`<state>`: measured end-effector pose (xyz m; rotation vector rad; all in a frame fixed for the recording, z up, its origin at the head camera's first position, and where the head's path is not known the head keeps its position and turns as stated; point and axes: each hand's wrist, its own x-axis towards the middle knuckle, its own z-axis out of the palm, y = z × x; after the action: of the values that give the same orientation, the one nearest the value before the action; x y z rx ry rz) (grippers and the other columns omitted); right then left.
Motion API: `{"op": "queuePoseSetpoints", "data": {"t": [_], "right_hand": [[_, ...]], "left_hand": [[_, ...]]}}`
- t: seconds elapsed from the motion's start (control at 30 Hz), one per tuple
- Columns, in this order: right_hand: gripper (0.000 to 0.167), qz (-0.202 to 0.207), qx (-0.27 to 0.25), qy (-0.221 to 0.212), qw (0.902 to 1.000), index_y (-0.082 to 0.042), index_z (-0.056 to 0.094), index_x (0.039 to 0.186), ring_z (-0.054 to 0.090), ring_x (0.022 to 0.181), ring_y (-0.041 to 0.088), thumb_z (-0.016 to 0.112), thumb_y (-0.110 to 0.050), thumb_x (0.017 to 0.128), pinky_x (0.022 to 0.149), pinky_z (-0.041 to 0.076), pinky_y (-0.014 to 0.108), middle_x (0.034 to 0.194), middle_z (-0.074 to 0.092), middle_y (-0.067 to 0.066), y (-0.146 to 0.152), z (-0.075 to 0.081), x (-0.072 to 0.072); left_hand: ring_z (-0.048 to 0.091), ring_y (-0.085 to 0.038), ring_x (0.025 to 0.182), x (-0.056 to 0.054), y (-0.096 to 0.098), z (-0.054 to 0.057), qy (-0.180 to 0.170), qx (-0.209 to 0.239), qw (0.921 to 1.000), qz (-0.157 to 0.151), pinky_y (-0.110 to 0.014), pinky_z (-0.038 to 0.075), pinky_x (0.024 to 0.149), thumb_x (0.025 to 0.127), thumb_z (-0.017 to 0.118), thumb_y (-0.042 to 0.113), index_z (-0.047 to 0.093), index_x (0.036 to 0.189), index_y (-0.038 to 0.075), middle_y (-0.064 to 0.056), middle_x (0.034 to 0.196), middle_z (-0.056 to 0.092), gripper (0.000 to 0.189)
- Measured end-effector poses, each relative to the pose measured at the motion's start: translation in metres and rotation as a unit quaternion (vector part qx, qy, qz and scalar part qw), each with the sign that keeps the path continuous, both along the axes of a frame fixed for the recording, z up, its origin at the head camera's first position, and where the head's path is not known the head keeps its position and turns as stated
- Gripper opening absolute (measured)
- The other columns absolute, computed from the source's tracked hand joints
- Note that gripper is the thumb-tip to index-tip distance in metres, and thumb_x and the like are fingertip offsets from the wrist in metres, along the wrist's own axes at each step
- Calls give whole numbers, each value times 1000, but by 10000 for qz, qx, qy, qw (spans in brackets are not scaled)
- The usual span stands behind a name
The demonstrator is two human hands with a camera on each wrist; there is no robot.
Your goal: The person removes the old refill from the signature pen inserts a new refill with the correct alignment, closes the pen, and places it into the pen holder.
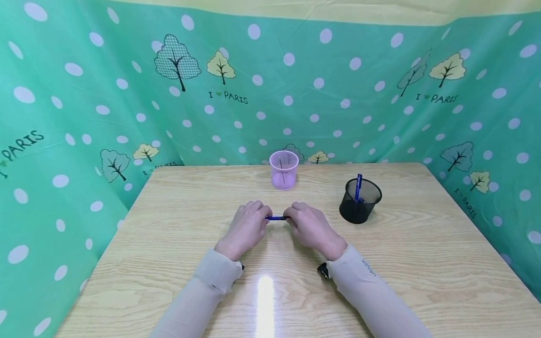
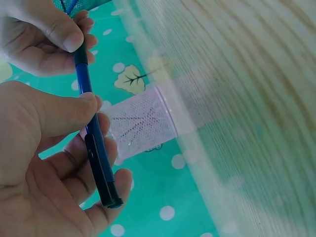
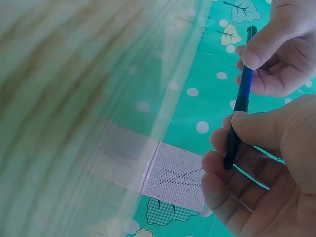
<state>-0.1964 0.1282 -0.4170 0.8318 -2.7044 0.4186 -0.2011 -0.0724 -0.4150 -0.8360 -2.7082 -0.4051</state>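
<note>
A blue pen (image 1: 276, 218) with a black clip and a black grip section is held level between both hands, above the wooden table. My left hand (image 1: 250, 224) pinches the clip end between thumb and fingers; the clip (image 2: 100, 173) faces outward in the left wrist view. With thumb and fingertips, my right hand (image 1: 310, 225) grips the black end (image 3: 234, 140) of the same pen. Behind the hands stands a lilac mesh pen holder (image 1: 284, 180). To the right of my right hand is a black mesh pen holder (image 1: 355, 211) with a blue pen (image 1: 358, 187) upright in it.
The light wooden table (image 1: 177, 206) reaches back to a green dotted curtain (image 1: 228, 134) with printed trees, which also hangs at both sides. A bright light reflection lies on the table between the forearms.
</note>
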Motion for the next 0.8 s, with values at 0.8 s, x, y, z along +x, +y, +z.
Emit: {"op": "queuePoseSetpoints", "data": {"t": [0.8], "right_hand": [[10, 83, -41, 110, 9999, -14, 71, 96, 56, 74, 11, 66, -9, 89, 62, 48, 27, 81, 57, -6, -1, 0, 1]], "left_hand": [[52, -21, 83, 1, 0, 0, 19, 251, 9997, -17, -35, 41, 73, 77, 78, 12, 63, 103, 9, -2, 89, 56, 31]]}}
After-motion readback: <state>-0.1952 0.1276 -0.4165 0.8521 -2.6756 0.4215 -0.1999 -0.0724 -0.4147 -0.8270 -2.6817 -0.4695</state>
